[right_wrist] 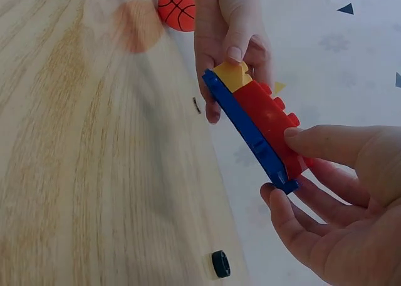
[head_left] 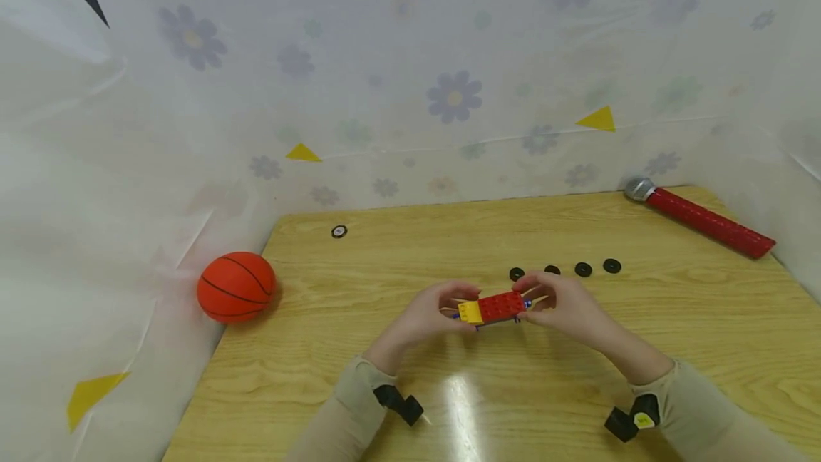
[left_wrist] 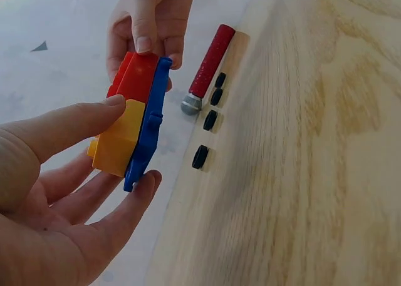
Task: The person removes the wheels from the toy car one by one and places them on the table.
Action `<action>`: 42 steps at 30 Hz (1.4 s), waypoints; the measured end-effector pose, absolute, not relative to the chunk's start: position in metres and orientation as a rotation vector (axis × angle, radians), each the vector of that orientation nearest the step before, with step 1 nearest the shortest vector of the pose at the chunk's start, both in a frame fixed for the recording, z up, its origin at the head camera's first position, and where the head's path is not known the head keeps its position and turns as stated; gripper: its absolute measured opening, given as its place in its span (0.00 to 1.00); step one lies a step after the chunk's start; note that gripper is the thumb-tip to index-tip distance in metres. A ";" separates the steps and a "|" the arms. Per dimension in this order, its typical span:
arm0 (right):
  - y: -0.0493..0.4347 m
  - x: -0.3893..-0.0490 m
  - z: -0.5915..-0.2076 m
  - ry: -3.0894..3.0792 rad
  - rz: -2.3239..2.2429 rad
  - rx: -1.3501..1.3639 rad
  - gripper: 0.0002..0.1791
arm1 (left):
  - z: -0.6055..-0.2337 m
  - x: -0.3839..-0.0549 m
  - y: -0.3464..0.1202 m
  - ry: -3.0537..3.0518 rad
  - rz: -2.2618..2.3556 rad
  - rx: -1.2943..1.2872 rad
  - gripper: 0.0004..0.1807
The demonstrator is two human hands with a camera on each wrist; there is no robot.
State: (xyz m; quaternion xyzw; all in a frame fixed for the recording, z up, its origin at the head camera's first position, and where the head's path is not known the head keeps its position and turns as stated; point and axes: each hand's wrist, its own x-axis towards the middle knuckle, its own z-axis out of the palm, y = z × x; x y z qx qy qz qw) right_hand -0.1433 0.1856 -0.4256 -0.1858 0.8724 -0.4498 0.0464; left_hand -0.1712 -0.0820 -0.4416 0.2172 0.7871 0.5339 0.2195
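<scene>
Both hands hold a small toy-brick car body between them, above the table. It has a red studded brick (head_left: 502, 306) and a yellow brick (left_wrist: 119, 142) side by side on a blue base (right_wrist: 247, 132). My left hand (head_left: 423, 316) grips the yellow end, thumb on the yellow brick and fingers at the base. At the opposite end, my right hand (head_left: 567, 305) pinches the red brick and base between thumb and fingers. Just beyond the hands lie several small black wheels (head_left: 583, 269) in a row; none shows on the blue base.
An orange toy basketball (head_left: 236, 287) rests at the table's left edge. A red-handled microphone (head_left: 702, 219) lies at the back right. One black disc with a pale centre (head_left: 339, 232) is at the back left. Flower-patterned sheeting (head_left: 385, 91) hangs around the wooden table (head_left: 308, 391).
</scene>
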 end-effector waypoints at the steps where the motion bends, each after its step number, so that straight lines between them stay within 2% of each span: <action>1: 0.186 -0.144 -0.427 2.650 -1.379 -0.561 0.20 | -0.442 -0.172 -0.082 2.182 1.476 0.591 0.31; 14: 0.187 -0.155 -0.453 2.603 -1.316 -0.547 0.20 | -0.449 -0.174 -0.079 2.439 1.248 0.514 0.20; 27: 0.182 -0.160 -0.459 2.671 -1.148 -0.630 0.18 | -0.458 -0.175 -0.075 2.494 1.125 0.546 0.19; 42: 0.179 -0.167 -0.466 2.694 -1.041 -0.596 0.19 | -0.455 -0.173 -0.072 2.542 1.060 0.534 0.19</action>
